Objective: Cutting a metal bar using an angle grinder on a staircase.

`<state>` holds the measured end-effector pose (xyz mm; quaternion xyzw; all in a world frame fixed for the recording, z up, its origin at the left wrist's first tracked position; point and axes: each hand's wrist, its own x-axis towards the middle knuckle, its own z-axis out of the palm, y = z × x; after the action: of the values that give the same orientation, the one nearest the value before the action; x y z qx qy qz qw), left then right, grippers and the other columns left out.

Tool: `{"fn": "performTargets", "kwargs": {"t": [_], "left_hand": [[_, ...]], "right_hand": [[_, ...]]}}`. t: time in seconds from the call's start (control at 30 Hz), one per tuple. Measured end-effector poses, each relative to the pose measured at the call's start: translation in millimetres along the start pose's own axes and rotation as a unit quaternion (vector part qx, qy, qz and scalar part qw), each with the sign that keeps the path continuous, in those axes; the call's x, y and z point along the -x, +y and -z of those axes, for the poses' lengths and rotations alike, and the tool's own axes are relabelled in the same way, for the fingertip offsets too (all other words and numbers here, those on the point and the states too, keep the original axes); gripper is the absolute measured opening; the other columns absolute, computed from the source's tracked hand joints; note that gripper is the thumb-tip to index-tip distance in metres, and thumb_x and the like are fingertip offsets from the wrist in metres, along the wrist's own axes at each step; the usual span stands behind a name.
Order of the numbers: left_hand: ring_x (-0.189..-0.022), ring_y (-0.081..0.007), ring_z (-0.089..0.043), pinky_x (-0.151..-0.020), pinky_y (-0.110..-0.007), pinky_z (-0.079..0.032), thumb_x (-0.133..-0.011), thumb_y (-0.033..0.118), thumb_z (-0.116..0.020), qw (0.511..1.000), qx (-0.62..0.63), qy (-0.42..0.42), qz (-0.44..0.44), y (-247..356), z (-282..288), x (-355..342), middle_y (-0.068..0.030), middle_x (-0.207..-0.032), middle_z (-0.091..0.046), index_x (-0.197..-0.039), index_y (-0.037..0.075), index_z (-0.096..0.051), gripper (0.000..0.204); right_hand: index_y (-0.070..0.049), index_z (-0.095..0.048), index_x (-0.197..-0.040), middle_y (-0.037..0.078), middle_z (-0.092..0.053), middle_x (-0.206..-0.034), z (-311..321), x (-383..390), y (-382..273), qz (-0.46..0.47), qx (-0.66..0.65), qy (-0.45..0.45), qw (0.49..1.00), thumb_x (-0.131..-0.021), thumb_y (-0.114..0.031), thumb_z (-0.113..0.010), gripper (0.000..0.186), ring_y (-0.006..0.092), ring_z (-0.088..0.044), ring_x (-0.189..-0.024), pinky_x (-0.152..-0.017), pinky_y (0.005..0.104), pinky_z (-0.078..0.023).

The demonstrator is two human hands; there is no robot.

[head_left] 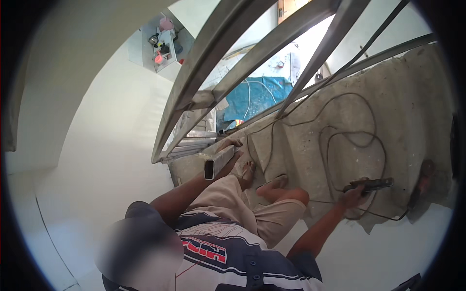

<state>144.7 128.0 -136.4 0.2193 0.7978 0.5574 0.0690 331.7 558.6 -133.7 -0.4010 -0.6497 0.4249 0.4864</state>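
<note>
My left hand [237,154] is closed around a hollow square metal tube [222,160], whose open end points back toward me. Out to the right, my right hand [357,188] grips a dark, elongated metal tool [378,184] just above the concrete steps; its exact kind is not clear. Loops of dark cable [328,160] lie around and under that hand. Farther right, a second tool with a reddish-brown body [420,186] rests on a step, with a cable running toward it. My bare legs and sandalled feet [274,183] are on the steps between both hands.
A grey steel railing frame [213,46] slants up across the view ahead of my left hand. The concrete stairs [310,145] carry more cable along their edge. Far below lie a blue tarp [259,94] and a shelf [170,46] with small items. A white wall [116,131] stands left.
</note>
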Motion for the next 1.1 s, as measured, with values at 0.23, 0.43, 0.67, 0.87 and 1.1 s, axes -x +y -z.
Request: {"fn": "performTargets", "kwargs": {"t": [0.23,0.43,0.67,0.87,1.1], "left_hand": [[-0.098,-0.0175,-0.058,-0.086,-0.030,-0.047,-0.093,0.008,-0.071,0.992,-0.012,0.045,0.118,-39.0,26.5,45.8,-0.0087,-0.104,-0.059,-0.110,0.004,-0.054,0.024],[-0.102,-0.0197,-0.058,-0.089,-0.032,-0.047,-0.093,0.009,-0.072,0.987,-0.077,0.069,0.121,-81.5,33.8,35.8,-0.0106,-0.107,-0.058,-0.112,0.004,-0.049,0.029],[-0.106,-0.0198,-0.059,-0.094,-0.032,-0.047,-0.092,0.010,-0.074,0.998,-0.017,0.041,0.039,-134.3,35.5,8.7,-0.0110,-0.109,-0.059,-0.115,0.004,-0.048,0.036],[-0.077,-0.0165,-0.065,-0.068,-0.032,-0.053,-0.084,0.019,-0.083,0.996,-0.076,0.032,0.039,-169.2,23.7,-19.6,-0.0116,-0.086,-0.066,-0.101,-0.002,-0.060,0.035],[-0.083,-0.0269,-0.072,-0.077,-0.038,-0.055,-0.081,0.037,-0.085,0.976,-0.203,0.022,-0.074,-206.9,31.6,-36.7,-0.0130,-0.088,-0.073,-0.098,0.002,-0.063,0.045]], "right_hand": [[-0.002,-0.055,-0.100,0.006,-0.060,-0.083,-47.7,70.0,-60.4,-0.132,-0.123,-0.058,0.982,-0.099,-0.024,-0.062,0.022,0.0170,-0.057,-0.079,-0.078,0.0320,-0.046],[-0.002,-0.056,-0.104,0.007,-0.062,-0.088,-55.6,99.4,3.8,-0.173,-0.069,-0.063,0.980,-0.098,-0.024,-0.063,0.023,0.0169,-0.058,-0.081,-0.079,0.0325,-0.046],[0.001,-0.061,-0.114,0.007,-0.066,-0.099,-78.7,181.4,86.3,-0.221,-0.057,-0.077,0.971,-0.095,-0.020,-0.065,0.029,0.0155,-0.060,-0.084,-0.078,0.0304,-0.047],[0.000,-0.061,-0.111,0.007,-0.065,-0.098,-73.3,264.3,137.4,-0.195,-0.078,-0.077,0.975,-0.093,-0.016,-0.067,0.025,0.0146,-0.058,-0.081,-0.075,0.0294,-0.047],[-0.001,-0.059,-0.109,0.009,-0.064,-0.095,-44.1,324.1,115.9,-0.207,-0.131,-0.024,0.969,-0.094,-0.014,-0.064,0.020,0.0193,-0.061,-0.085,-0.081,0.0348,-0.049]]}}
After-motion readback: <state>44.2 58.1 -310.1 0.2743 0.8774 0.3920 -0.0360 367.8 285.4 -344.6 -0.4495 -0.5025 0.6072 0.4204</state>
